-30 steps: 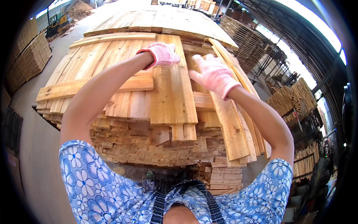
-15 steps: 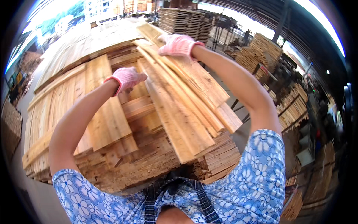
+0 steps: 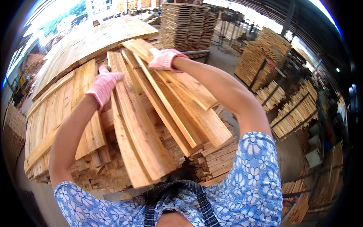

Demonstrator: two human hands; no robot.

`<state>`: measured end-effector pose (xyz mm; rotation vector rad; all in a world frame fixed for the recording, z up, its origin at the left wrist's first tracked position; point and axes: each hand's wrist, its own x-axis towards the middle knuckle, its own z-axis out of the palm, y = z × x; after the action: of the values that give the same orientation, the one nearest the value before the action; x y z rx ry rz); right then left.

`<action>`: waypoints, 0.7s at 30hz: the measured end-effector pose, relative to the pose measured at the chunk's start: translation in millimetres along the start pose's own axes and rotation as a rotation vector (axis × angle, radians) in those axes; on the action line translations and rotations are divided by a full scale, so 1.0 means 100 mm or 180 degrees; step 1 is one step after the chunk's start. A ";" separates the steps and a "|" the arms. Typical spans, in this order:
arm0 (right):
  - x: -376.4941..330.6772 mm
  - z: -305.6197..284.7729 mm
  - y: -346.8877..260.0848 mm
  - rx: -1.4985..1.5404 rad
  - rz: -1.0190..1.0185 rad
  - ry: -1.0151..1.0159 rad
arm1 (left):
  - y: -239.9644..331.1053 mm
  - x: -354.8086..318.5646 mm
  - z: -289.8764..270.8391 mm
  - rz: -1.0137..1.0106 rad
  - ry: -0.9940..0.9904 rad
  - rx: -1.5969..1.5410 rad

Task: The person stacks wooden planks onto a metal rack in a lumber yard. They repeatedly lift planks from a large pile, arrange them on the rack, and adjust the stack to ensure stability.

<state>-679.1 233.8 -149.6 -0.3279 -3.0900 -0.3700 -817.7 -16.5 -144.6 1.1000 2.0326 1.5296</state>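
Note:
In a pink knitted glove, my left hand (image 3: pixel 105 85) grips the left edge of two long wooden boards (image 3: pixel 138 128), thumb over the top face and some fingers hidden. These slant toward me, slightly blurred, their near ends past the stack's front edge. My right hand (image 3: pixel 164 60), gloved alike, is closed over the far part of several overlapping boards (image 3: pixel 193 100); its fingertips are partly hidden. Between the two groups, narrower boards (image 3: pixel 166 109) lie tilted, with gaps between them. Everything rests over a big lumber stack (image 3: pixel 60 109) topped with side-by-side planks.
Ahead stands a tall stack of slats (image 3: pixel 185 26). Further wood piles (image 3: pixel 264 53) and metal racks with leaning boards (image 3: pixel 295 109) line the right side. Below my chest, cut board ends (image 3: pixel 215 159) show in the stack's front. Another pile (image 3: pixel 13 125) stands far left.
My left hand has moved left, and the boards at it have swung left, apart from the rest. My right hand has come slightly nearer and left with its boards.

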 end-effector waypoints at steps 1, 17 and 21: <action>-0.01 0.12 0.29 0.0175 0.0155 -0.0055 | 0.15 0.07 -0.07 0.0089 -0.0181 -0.0083; -0.45 -0.64 -0.51 0.0989 0.1278 -0.0069 | 0.23 0.14 0.02 -0.0649 -0.0635 0.3777; -0.46 -0.50 -0.09 0.1766 0.0758 0.0458 | 0.16 0.27 -0.27 -0.0630 -0.1207 0.3972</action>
<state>-636.4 203.6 -104.6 -0.6007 -2.8075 0.4395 -847.5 -11.9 -116.3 1.3161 2.6296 -0.2215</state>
